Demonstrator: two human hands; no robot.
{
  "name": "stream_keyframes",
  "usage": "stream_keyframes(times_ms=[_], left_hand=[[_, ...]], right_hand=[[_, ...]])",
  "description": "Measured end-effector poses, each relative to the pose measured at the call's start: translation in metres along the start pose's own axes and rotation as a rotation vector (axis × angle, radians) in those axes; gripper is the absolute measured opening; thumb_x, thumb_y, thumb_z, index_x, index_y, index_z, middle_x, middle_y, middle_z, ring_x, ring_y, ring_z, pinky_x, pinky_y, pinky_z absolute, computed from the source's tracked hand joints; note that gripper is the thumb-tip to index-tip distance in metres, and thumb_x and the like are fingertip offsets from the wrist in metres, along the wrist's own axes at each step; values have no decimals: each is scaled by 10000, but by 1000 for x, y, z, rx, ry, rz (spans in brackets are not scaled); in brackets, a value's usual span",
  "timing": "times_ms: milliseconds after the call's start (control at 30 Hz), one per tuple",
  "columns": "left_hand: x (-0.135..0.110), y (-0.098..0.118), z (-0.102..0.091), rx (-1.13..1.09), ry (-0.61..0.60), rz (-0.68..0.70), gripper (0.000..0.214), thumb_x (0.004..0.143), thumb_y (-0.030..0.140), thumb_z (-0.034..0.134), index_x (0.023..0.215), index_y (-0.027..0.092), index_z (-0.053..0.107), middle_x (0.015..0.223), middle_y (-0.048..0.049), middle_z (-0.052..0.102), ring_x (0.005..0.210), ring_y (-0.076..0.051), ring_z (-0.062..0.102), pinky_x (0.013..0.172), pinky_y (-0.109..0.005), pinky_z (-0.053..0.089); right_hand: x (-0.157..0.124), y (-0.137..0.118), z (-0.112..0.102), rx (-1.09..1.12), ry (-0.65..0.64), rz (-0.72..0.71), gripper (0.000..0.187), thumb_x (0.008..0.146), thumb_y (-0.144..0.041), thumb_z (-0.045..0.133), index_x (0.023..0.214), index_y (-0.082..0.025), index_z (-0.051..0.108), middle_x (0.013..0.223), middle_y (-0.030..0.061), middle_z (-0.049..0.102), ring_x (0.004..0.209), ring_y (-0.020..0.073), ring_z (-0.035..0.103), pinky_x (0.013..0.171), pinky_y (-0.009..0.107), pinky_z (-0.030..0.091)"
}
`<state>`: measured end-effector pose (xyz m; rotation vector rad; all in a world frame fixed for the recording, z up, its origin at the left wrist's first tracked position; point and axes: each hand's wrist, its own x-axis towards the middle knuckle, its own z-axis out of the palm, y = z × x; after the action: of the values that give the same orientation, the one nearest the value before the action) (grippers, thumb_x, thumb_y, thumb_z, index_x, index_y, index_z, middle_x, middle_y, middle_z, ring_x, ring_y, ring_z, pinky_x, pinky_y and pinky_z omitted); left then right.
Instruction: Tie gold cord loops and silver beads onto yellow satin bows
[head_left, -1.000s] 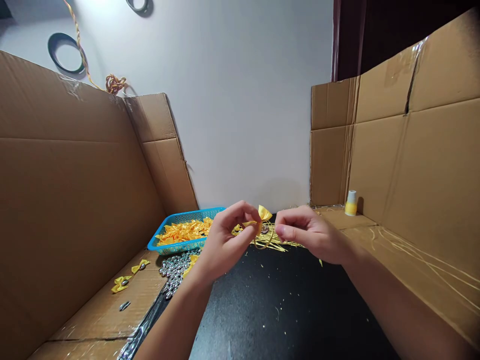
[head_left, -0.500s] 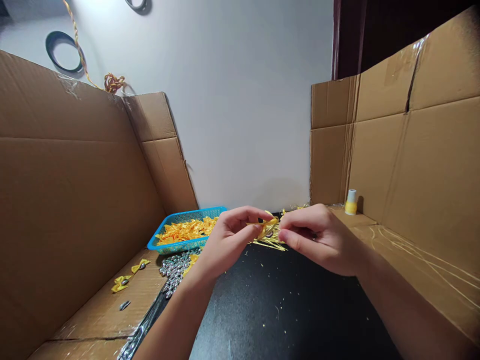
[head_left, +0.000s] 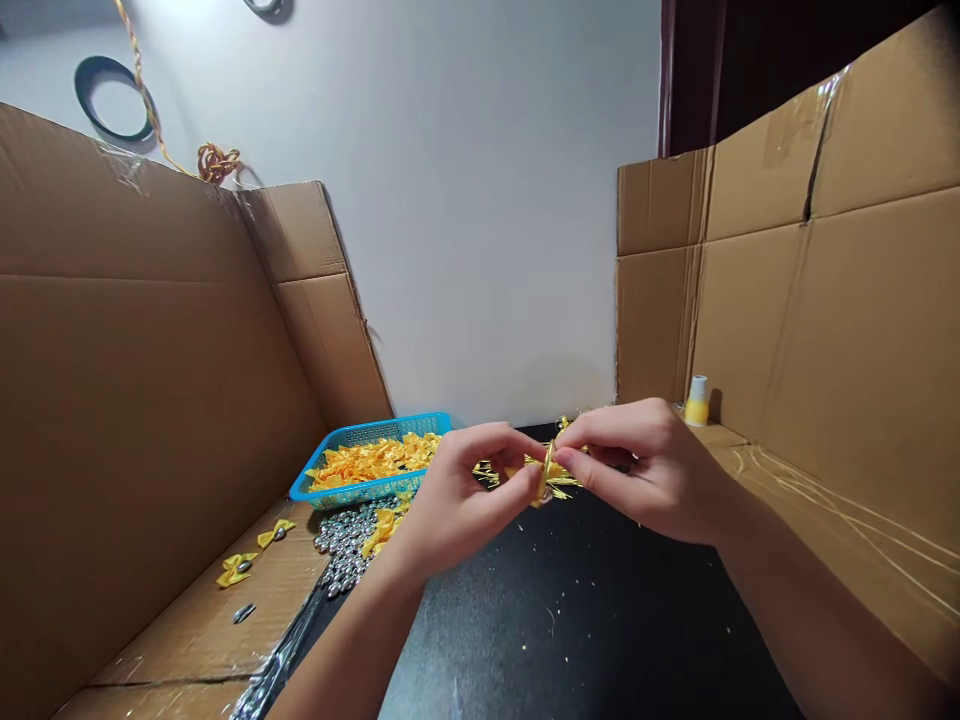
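Over the dark table, my left hand (head_left: 466, 492) pinches a small yellow ribbon bow (head_left: 547, 476) between thumb and fingers. My right hand (head_left: 651, 468) is closed too, thumb and forefinger pressed together on the bow's right edge. Whether a thin tie lies in that pinch is too small to tell. Behind the hands is a bundle of gold twist ties (head_left: 564, 488), partly covered by them. Loose yellow bows (head_left: 384, 530) and a pile of silver beads (head_left: 346, 548) lie left of my left forearm.
A blue basket (head_left: 304, 490) of yellow bows stands back left. Bows with beads (head_left: 238, 570) and a silver piece (head_left: 244, 612) lie on cardboard (head_left: 180, 640). Cardboard walls rise on both sides. At right are a yellow-white thread cone (head_left: 697, 402) and loose strands (head_left: 840, 510).
My hands have come together; the right fingertips now meet the bow, which has turned more upright. The view has shifted slightly.
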<state>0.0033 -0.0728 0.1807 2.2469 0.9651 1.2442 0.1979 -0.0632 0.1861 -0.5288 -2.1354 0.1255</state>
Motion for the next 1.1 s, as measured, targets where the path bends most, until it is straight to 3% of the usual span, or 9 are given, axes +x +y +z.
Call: stream_keyframes(times_ms=[133,333,467,633,900,967,1100], left_hand=[[9,-10,3,-3,-71,-52,99,744,242,678,730,144,682,571,24,526,568,-98,449,538,-221,360],[20,-45,22,-90,-145,-216,192,723,313,694,724,121,682,658,-27,614,601,-120,505,535,-224,368],[4,-76,42,-175,-248,-309,250,764,354,659,682,120,686,594,-9,595,551,-101,473,523,-219,335],[-24,-102,65,-408,-370,-469,275,738,383,686,683,115,661,624,-7,618,550,-92,492,547,-217,352],[-44,-120,84,-653,-327,-639,262,684,360,743,704,110,667,638,-8,638,579,-89,536,588,-218,389],[-46,-120,85,-711,-300,-676,257,660,343,765,702,110,664,637,-10,643,578,-91,547,594,-223,401],[-48,-118,84,-695,-251,-715,219,655,309,764,689,119,662,646,-17,665,587,-100,570,603,-229,419]], right_hand=[[6,7,1,-21,-124,107,189,816,-169,530,673,-147,652,509,-45,475,473,61,367,479,212,261],[16,31,5,-67,-392,258,217,816,-202,497,655,-151,632,556,-24,533,494,69,399,478,219,251],[5,57,15,-55,-518,287,223,794,-208,524,588,-144,582,535,-33,480,495,70,367,475,220,241],[-27,89,31,81,-627,395,220,823,-288,546,676,-138,615,544,-50,451,523,77,386,495,199,283],[-77,157,31,-141,-522,654,275,843,-355,510,798,-131,663,681,18,614,627,125,527,586,231,381],[-87,172,29,-328,-493,721,268,852,-367,499,795,-163,664,704,16,633,661,134,560,610,233,393],[-101,188,28,-624,-404,836,291,810,-407,556,838,-137,662,854,117,656,783,233,589,660,316,402]])
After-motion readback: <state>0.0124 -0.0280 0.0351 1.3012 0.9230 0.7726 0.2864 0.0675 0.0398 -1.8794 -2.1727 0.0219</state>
